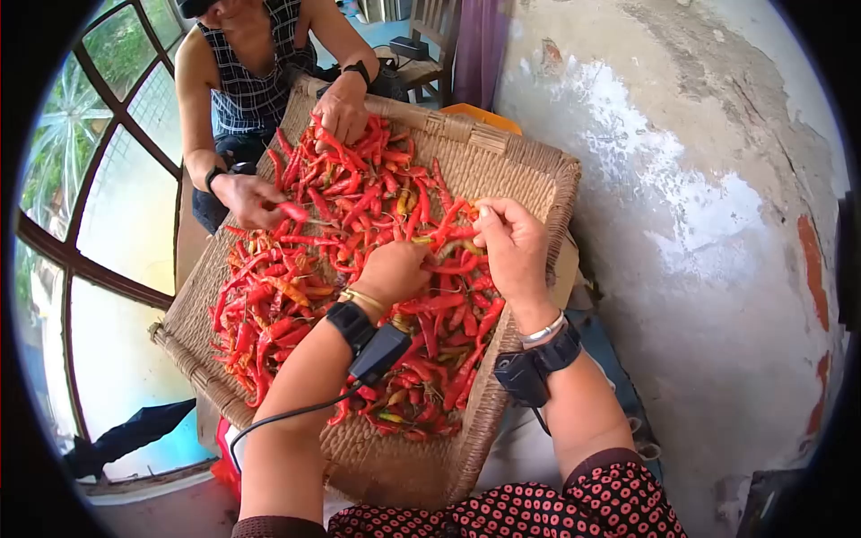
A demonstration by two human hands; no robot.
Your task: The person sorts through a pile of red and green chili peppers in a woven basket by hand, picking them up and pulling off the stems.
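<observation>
Red chili peppers, a few orange or greenish, lie heaped on a woven tray. My left hand is low over the middle of the heap, its fingers curled. A red chili shows at its fingers, though its fingertips are partly hidden. To the right, my right hand is raised slightly over the peppers, with thumb and forefinger pinched on the end of a reddish chili pepper. Both of my wrists carry black strapped devices and bangles.
Across the tray another person's hands handle peppers, one holding a red chili. A barred window is at left, a worn plaster wall at right. A wooden chair stands behind. A cable runs along my left forearm.
</observation>
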